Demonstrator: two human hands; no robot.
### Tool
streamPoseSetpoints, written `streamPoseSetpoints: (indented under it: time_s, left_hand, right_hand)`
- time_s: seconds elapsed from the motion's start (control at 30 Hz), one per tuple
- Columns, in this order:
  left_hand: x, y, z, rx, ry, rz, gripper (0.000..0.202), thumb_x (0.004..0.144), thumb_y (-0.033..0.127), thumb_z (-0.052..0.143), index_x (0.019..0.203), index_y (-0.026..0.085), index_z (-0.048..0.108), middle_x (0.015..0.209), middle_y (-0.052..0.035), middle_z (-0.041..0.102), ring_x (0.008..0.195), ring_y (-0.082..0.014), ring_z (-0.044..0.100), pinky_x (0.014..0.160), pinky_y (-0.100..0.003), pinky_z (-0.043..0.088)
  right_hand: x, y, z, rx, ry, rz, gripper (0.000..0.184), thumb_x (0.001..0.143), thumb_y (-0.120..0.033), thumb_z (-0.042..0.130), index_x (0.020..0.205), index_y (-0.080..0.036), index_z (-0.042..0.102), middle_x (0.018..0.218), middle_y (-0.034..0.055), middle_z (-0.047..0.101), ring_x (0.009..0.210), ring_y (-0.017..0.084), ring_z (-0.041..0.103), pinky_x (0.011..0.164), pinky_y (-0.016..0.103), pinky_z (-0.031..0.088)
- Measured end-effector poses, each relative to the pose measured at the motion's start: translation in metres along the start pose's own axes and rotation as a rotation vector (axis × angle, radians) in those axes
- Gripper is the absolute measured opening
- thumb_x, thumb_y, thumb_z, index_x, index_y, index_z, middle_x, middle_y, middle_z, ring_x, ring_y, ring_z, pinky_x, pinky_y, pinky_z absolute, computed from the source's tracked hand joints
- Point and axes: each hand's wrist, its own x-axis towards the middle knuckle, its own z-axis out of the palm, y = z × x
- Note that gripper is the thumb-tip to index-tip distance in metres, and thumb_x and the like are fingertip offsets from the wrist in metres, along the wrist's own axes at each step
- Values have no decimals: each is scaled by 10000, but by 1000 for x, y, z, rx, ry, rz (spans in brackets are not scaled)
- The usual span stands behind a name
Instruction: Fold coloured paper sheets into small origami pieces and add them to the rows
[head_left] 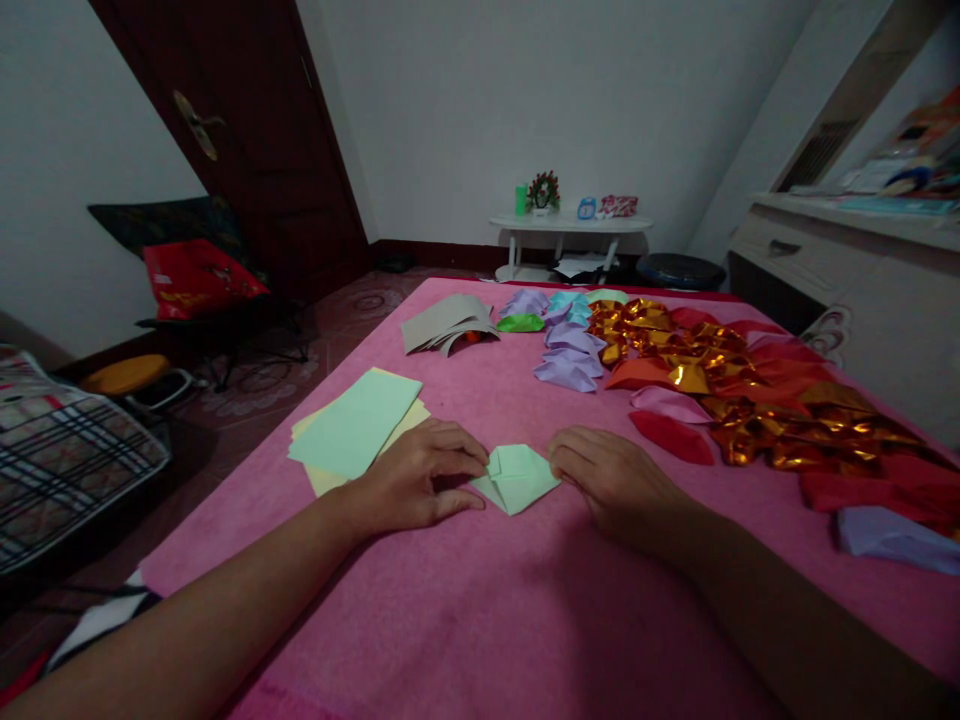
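Observation:
A partly folded pale green paper piece [517,477] lies on the pink tablecloth [480,600] between my hands. My left hand [420,475] rests on the cloth with its fingers curled, fingertips pinching the left edge of the piece. My right hand [607,478] lies on the other side, fingers curled, tips pressing the piece's right edge. Just left of my left hand is a stack of pale green and yellow paper sheets [356,428].
Farther back lie grey folded pieces [446,322], purple and blue folded pieces [566,345], and a long heap of gold foil and red folded pieces [750,390]. A lilac piece [892,535] sits at the right. A small white table [566,235], a door and a dresser stand beyond.

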Motion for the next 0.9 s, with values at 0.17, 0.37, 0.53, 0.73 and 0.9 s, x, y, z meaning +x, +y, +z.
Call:
streamPoseSetpoints:
  time_s: [0.17,0.37,0.53,0.73,0.9]
  left_hand:
    - [2,9,6,190,-24,31,275,825,392,609,981,174,673,987,-96,677,920,-209,607,835,-365,440]
    - [1,12,11,232,30,-35,322,864,369,560,1101,154,595,892,-85,680,810,-184,611,754,-331,456]
    - [-3,11,14,295,48,31,197,874,286,545,1009,164,620,947,-90,680,838,-180,615,774,-330,463]
    - [-1,14,13,292,7,90,144,871,198,535,953,171,649,999,-87,680,922,-194,610,832,-356,455]
    - [2,14,10,91,32,34,146,867,174,523,919,151,658,881,-88,696,828,-174,625,793,-326,479]
  right_hand:
    - [1,-6,-5,34,23,5,111,812,-75,469,799,-153,547,831,54,549,794,173,453,732,296,351]
    - [0,-8,-6,67,60,37,127,762,-53,472,781,-154,546,815,48,552,787,164,474,728,290,370]
    - [-1,-7,-5,63,64,33,106,764,-69,490,783,-156,548,829,53,563,801,168,494,740,297,381]
    - [-3,-7,-5,81,96,0,133,772,-103,515,877,-157,576,896,71,591,854,183,526,763,309,400]
    - [-2,-8,-2,77,144,-14,163,821,-153,543,971,-160,604,942,78,616,885,188,545,779,315,410]
